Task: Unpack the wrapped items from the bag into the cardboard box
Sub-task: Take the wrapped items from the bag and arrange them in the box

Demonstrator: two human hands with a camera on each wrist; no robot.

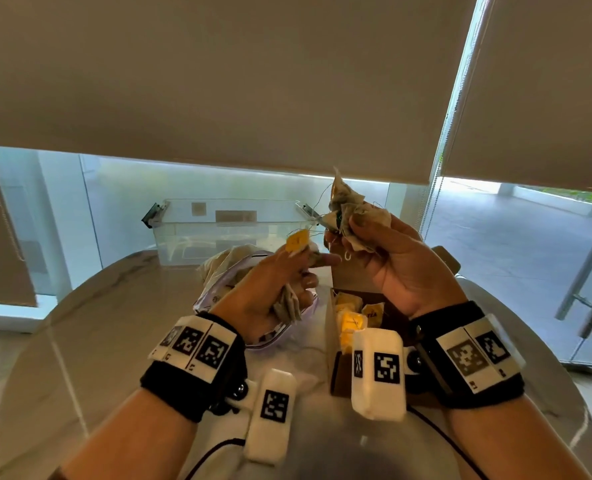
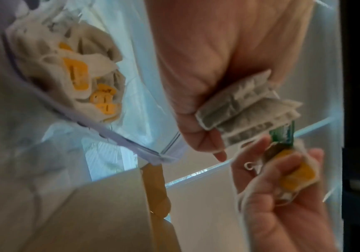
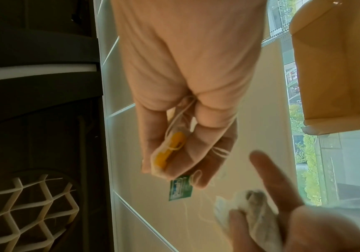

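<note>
Both hands are raised above the table. My left hand [image 1: 305, 268] grips crumpled tea bags [image 1: 287, 304] in its palm, with its forefinger stretched out; a yellow tag [image 1: 298, 241] sticks up at its fingertips. My right hand [image 1: 374, 247] grips a tangled bunch of tea bags [image 1: 351, 211] with strings and a green tag [image 3: 180, 188]. Thin strings run between the two hands. The zip plastic bag [image 1: 232, 271] lies behind my left hand and holds more yellow-tagged tea bags [image 2: 77, 75]. The open cardboard box [image 1: 329, 327] stands under my right hand, with several tea bags [image 1: 351, 317] inside.
A clear plastic bin [image 1: 232, 226] stands at the far edge of the round table [image 1: 114, 323]. Window blinds [image 1: 218, 81] hang behind it. Cables run from both wrist bands across the table's near side.
</note>
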